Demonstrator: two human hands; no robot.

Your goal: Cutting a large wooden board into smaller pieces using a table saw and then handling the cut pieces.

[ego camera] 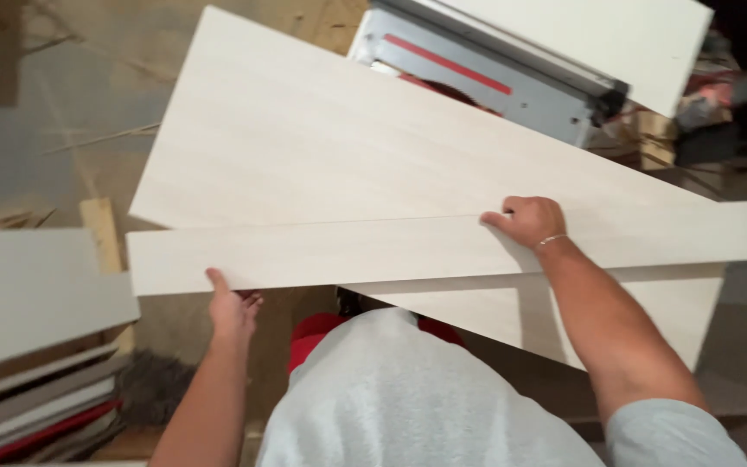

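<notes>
Left hand: the left hand (233, 309) grips the near edge of the long narrow board (322, 252), thumb up on its top face, fingers curled under it out of sight.
Right hand: the right hand (526, 220) lies on top of the same board, fingers bent over its far edge where it meets the panel beyond; a thin bracelet (552, 239) sits at the wrist.
Narrow board: pale, wood-grained, it runs crosswise between both hands and reaches well past the right hand to the right.
Large panel: the large pale panel (330, 138) lies just beyond both hands, set at a slant, its near edge touching or tucked under the narrow board; I cannot tell which.
Lower panel: another pale panel (512, 311) shows beneath the narrow board, just nearer than the right hand and under the right forearm.
Table saw: the grey table saw (512, 86) with a red strip stands well beyond the right hand.
Stack: stacked boards (36, 346) lie to the left of the left hand.
Floor: the dusty floor (45, 130) lies beyond the left hand.
</notes>
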